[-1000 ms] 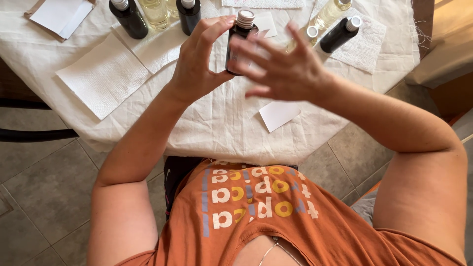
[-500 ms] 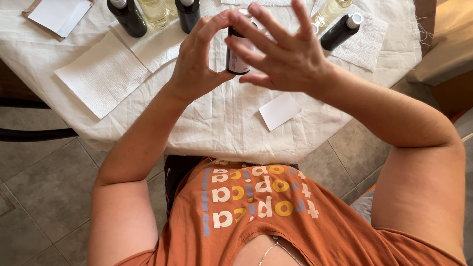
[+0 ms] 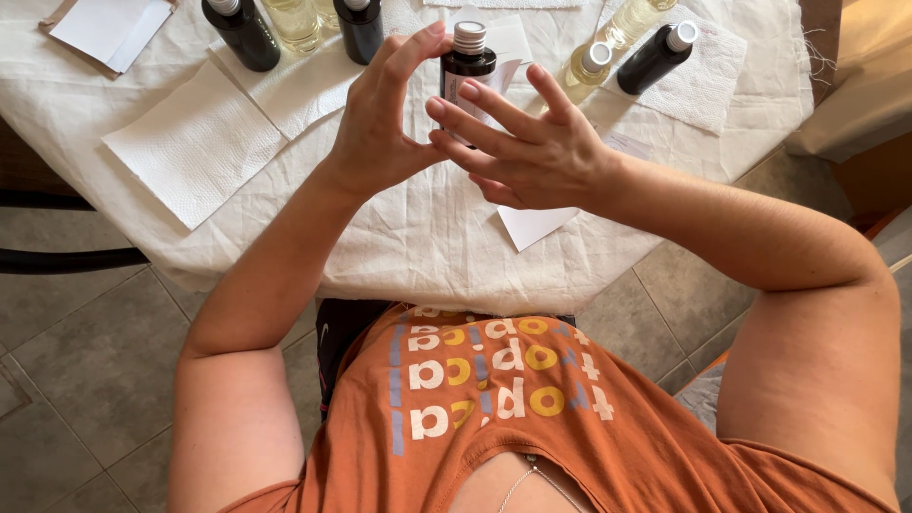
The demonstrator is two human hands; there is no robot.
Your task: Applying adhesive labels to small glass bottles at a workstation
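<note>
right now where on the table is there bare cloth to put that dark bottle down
Bare tablecloth lies along the near edge, between the large napkin on the left and the small paper slip under the right hand. The far edge is crowded with dark bottles and clear bottles. The left hand holds the dark bottle.

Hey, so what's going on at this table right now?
A person in an orange shirt is working over a table covered with a white cloth. The left hand holds a small dark bottle with a silver cap upright above the table. The right hand is spread open, its fingers against the bottle's side. More dark bottles and pale yellow ones lie or stand on white paper napkins at the far edge.
</note>
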